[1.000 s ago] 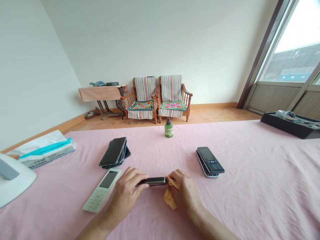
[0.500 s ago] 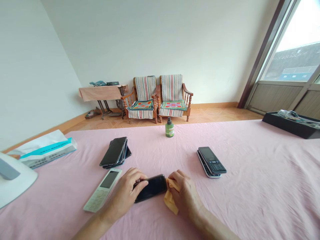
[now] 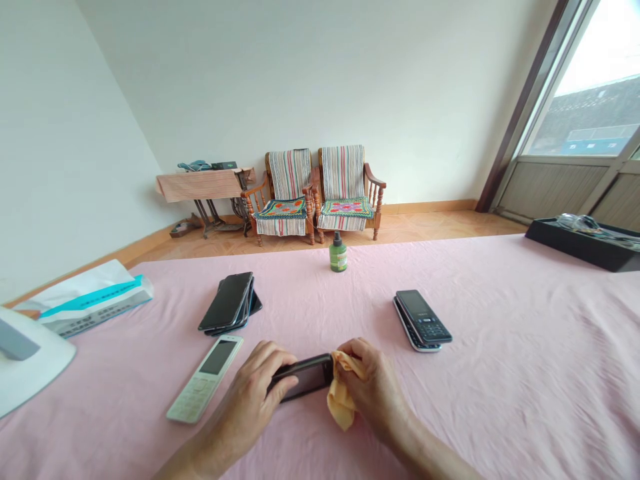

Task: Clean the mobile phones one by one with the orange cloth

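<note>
My left hand [image 3: 257,383] is closed round the left end of a black mobile phone [image 3: 311,377], thumb on the front and fingers along the far edge. The phone is tilted up, its screen side facing me. A yellow cloth [image 3: 342,400] is pinched in my right hand [image 3: 373,383], pressed against the phone's right end; part of it hangs down towards the table. Left of my left hand lies a white keypad phone [image 3: 205,380], face up.
Several dark smartphones [image 3: 229,303] are stacked at the left, and keypad phones [image 3: 424,319] lie stacked at the right. A green pump bottle [image 3: 338,256] stands at the back on the pink tablecloth [image 3: 480,400]. A tissue pack [image 3: 95,303] and black tray [image 3: 580,243] flank the table.
The phone has tipped up from lying nearly flat, so its edge shows more. My right hand with the cloth stays at its right end, with more of the cloth showing.
</note>
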A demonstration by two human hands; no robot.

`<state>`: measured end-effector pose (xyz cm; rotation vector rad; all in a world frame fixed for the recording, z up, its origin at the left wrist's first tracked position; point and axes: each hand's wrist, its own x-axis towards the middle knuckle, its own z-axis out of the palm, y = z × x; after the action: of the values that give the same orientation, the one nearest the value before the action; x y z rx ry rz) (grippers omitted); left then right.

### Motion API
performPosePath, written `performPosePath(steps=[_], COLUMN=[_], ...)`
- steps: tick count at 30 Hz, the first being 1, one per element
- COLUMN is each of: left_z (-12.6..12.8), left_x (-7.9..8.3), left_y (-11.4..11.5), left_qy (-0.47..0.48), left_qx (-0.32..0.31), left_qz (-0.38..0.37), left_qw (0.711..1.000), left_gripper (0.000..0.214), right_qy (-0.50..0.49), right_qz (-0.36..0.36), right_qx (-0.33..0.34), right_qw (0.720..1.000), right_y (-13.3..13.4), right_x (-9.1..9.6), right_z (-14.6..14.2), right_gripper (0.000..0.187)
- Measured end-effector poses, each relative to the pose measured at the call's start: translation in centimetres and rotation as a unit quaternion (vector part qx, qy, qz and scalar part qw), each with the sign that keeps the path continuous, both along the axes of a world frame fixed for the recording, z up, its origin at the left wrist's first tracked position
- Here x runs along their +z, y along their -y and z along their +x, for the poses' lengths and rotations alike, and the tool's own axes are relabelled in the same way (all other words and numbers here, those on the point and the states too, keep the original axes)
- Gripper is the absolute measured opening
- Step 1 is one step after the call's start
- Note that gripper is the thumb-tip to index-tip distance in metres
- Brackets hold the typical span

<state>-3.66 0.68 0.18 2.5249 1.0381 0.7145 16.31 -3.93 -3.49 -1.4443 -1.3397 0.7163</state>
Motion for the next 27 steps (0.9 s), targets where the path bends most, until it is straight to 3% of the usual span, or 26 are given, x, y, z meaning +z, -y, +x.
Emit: performPosePath(steps=[5, 13, 20, 27], left_z=[0.0, -0.1, -0.1, 0.3], left_x=[-0.2, -0.1, 0.0, -0.5], left_y=[0.0, 0.1, 0.4, 0.6], left_qy=[0.007, 0.013, 0.012, 0.043], left_qx=[0.003, 0.007, 0.0, -0.004], left_qz=[0.002, 0.002, 0.002, 0.009], left_qw=[1.0, 1.0, 1.0, 0.999], left_gripper=[0.014, 0.015, 0.012, 0.013], right_qy=[0.11, 0.123, 0.237, 0.157], right_qz=[-0.008, -0.016, -0.01, 0.005], right_qx=[0.041, 0.015, 0.04, -0.009], right_qw=[0.993, 0.992, 0.971, 0.987], right_y=[-0.1, 0.3, 1.0, 0.1], right_x=[0.0, 1.1, 1.1, 1.5], right_z=[0.7, 0.0, 0.7, 3.5], right_gripper=[0.018, 0.024, 0.024, 0.016])
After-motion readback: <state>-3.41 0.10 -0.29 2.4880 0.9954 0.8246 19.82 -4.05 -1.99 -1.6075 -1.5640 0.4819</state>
